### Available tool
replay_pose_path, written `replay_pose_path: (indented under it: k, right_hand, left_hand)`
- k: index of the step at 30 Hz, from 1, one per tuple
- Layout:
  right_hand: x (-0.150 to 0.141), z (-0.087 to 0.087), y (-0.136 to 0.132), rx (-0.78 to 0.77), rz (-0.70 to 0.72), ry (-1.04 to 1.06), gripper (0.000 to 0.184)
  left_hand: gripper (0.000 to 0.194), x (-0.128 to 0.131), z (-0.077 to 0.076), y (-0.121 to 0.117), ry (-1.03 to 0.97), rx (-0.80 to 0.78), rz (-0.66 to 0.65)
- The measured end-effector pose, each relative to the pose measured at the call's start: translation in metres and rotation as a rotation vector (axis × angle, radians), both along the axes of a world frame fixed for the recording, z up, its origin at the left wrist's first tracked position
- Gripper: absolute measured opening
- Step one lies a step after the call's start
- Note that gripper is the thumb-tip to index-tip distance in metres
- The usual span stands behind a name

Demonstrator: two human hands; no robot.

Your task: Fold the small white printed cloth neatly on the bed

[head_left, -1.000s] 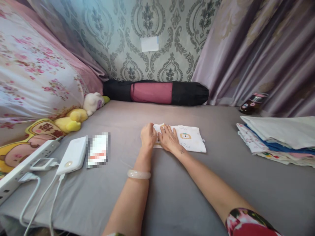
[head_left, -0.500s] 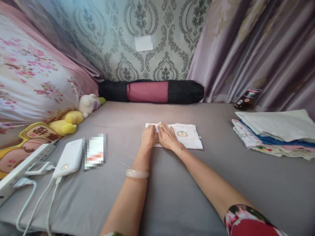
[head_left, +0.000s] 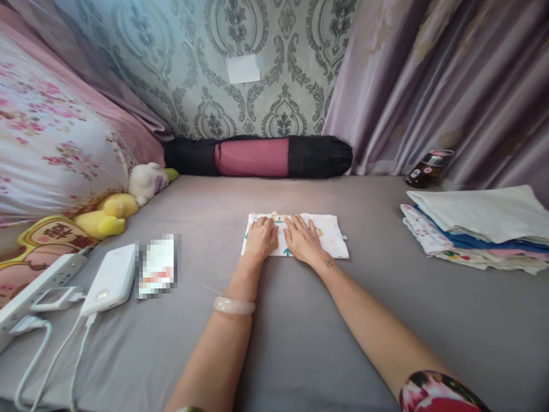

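Observation:
A small white cloth [head_left: 334, 243] with a colourful print is folded into a flat rectangle on the grey bed sheet, a small tag showing at its right edge. My left hand [head_left: 262, 237] lies on its left part, fingers bent slightly and pointing away from me. Close beside it, my right hand [head_left: 302, 239] rests flat over the middle with its fingers spread. Part of the print is covered by both hands. A pale bangle [head_left: 234, 305] circles my left wrist.
A stack of folded cloths [head_left: 476, 214] sits at the right, with a dark bottle [head_left: 429, 169] behind it. Along the wall lies a black and pink roll bag [head_left: 253, 157]. To the left are plush toys [head_left: 100, 223], a power strip [head_left: 47, 280], a white power bank [head_left: 109, 280] with cables, and a blurred item [head_left: 158, 266].
My hands have moved slightly apart, the right one sliding rightward over the cloth. The left fingers look less curled. More of the cloth's left part and print now shows. The view has shifted a little.

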State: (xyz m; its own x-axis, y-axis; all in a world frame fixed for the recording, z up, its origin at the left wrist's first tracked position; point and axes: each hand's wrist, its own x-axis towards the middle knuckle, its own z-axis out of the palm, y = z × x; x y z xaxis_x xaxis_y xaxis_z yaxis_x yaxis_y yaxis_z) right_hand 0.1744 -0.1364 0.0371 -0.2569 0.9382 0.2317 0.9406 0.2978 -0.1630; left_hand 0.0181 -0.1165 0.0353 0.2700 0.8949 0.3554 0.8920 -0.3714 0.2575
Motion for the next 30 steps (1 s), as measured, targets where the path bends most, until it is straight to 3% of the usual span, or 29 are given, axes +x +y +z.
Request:
replay_pose_path:
  k: [8,20,30]
  right_hand:
    - [0.006,0.003,-0.002,0.000,-0.002,0.033,0.045]
    - [0.023,0.006,-0.001,-0.006,-0.244,0.006,0.051]
    - [0.022,0.003,-0.001,-0.059,-0.270,-0.019,0.053]
  left_hand:
    - [0.029,0.003,-0.004,-0.003,0.019,-0.024,-0.001]
    - [0.034,0.004,-0.001,-0.004,0.033,-0.071,0.009]
    - [0.035,0.005,0.000,-0.005,0.036,-0.092,0.017]
